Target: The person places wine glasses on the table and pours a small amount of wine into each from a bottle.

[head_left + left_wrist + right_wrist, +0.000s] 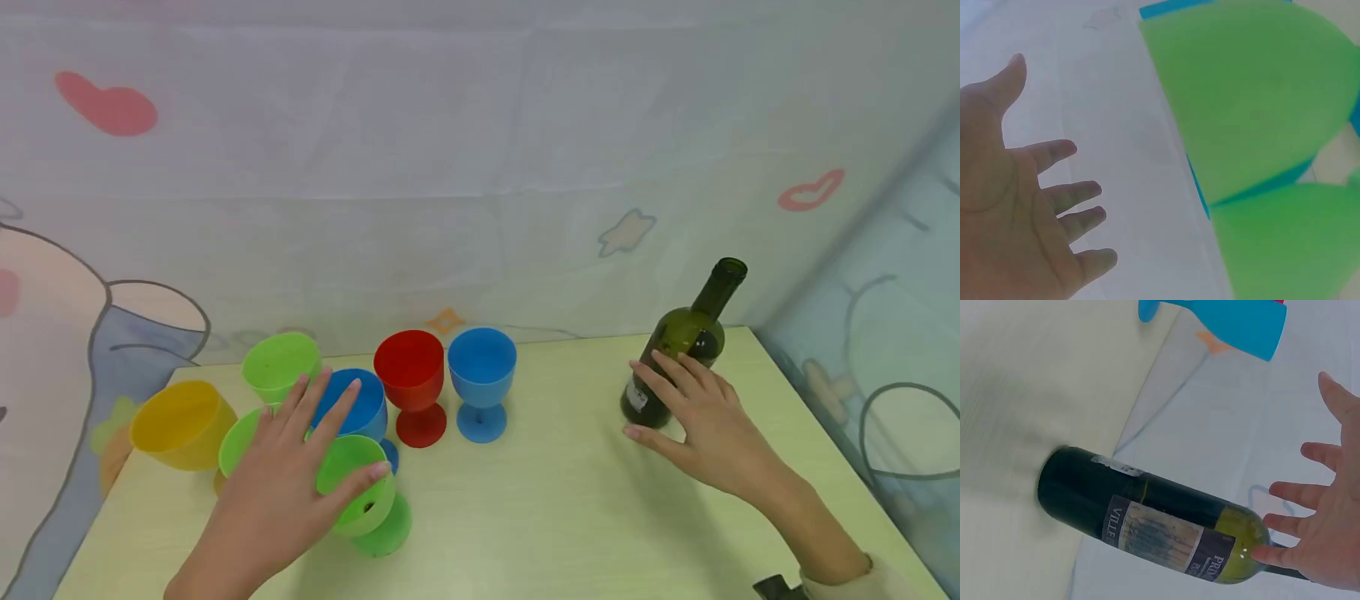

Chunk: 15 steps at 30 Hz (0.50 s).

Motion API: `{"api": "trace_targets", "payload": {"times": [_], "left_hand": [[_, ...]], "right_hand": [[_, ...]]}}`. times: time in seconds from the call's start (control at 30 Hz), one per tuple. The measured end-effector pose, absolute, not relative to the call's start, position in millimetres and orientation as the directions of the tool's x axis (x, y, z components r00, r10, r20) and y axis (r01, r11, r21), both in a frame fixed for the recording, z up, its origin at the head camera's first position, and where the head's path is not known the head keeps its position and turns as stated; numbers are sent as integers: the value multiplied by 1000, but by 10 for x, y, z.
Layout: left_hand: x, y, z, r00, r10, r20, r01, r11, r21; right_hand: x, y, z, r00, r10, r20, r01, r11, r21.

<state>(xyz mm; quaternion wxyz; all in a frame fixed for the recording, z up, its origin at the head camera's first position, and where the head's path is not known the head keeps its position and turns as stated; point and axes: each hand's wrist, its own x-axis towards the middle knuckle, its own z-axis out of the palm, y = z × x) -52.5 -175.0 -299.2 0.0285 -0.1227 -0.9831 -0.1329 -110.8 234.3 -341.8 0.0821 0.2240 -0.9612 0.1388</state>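
Note:
My left hand (281, 479), fingers spread, is over a group of plastic goblets at the left; it holds none of them. Beneath and around it are a front green goblet (352, 475), a partly hidden green goblet (238, 440), a rear green goblet (279, 367), a yellow goblet (183, 425) and a blue goblet (360, 408). The left wrist view shows the palm (1010, 206) apart from the green goblets. At the right, my right hand (708, 429) has its fingers spread by an upright dark green wine bottle (660, 350). I cannot tell whether they touch.
A red goblet (410, 375) and a second blue goblet (482, 375) stand side by side near the back edge. All this is on a pale yellow table (540, 508). Behind it hangs a printed cloth (450, 167), with another at the right side.

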Motion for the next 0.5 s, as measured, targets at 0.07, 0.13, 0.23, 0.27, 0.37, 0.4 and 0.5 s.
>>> {"api": "trace_targets", "payload": {"times": [0.07, 0.13, 0.23, 0.27, 0.37, 0.4, 0.5], "left_hand": [[-509, -1694, -2989, -964, 245, 107, 264, 930, 256], [-508, -1638, -3000, -959, 256, 125, 280, 924, 259], [-527, -1542, -3021, -955, 264, 133, 292, 913, 284], [-536, -1507, -3034, -953, 268, 144, 299, 908, 292], [-568, -1376, -3063, -946, 267, 182, 314, 893, 322], [-581, -1325, -3075, -943, 266, 200, 320, 888, 329], [-623, -1169, -3115, -932, 257, 254, 340, 865, 369]], "right_hand": [[-1112, 2366, -3408, -877, -411, 249, -466, 853, -235], [-1115, 2394, -3406, -867, -409, 283, -477, 846, -238], [-1116, 2451, -3410, -860, -397, 320, -482, 838, -257], [-1115, 2471, -3415, -863, -390, 322, -479, 835, -271], [-1116, 2528, -3420, -881, -365, 301, -453, 833, -317], [-1117, 2546, -3420, -890, -354, 288, -440, 835, -330], [-1118, 2592, -3415, -912, -320, 257, -398, 841, -366]]}}
